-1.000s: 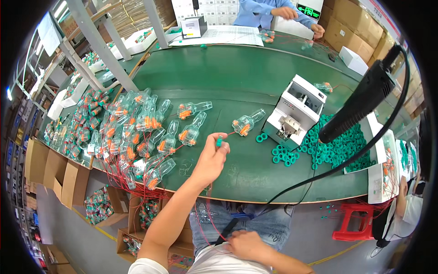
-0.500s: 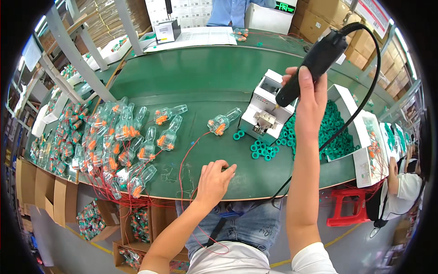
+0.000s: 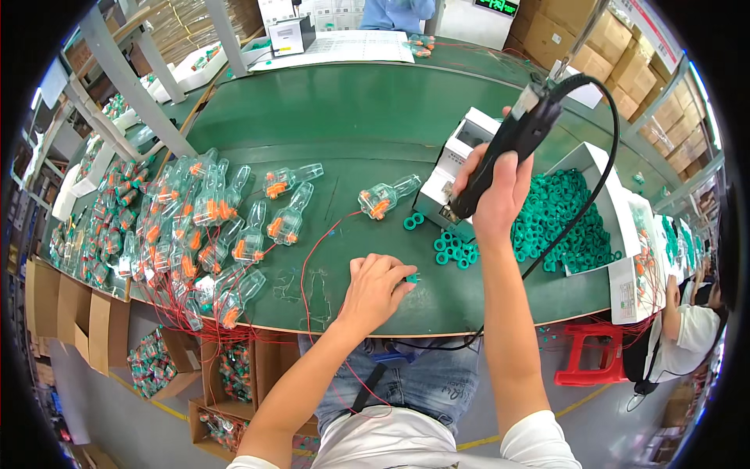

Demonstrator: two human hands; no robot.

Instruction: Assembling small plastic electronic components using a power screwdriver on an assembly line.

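We have a green worktop point(image 3: 375, 117) across the scene. On its left lies a large heap of clear, bottle-shaped bodies point(image 3: 211, 205) with orange inserts, red wires trailing over the near edge. On the right, a white box point(image 3: 623, 227) holds many green rings point(image 3: 558, 223). Left of the box stands a white machine point(image 3: 469, 129), partly hidden by our right hand point(image 3: 500, 187). That hand's grip is wrapped round a black handheld tool point(image 3: 533, 123), tilted with its lower end over the machine's near part; we cannot tell whether they touch. Our left hand point(image 3: 370, 291) rests near the near edge, fingers bent. Left of the machine, just beside it, a single clear body point(image 3: 383, 200) lies apart from the heap, its red wire point(image 3: 307, 270) running nearward past our left hand. At that hand's forefinger tip is a small green piece point(image 3: 412, 278); we cannot tell whether the grip pinches it.
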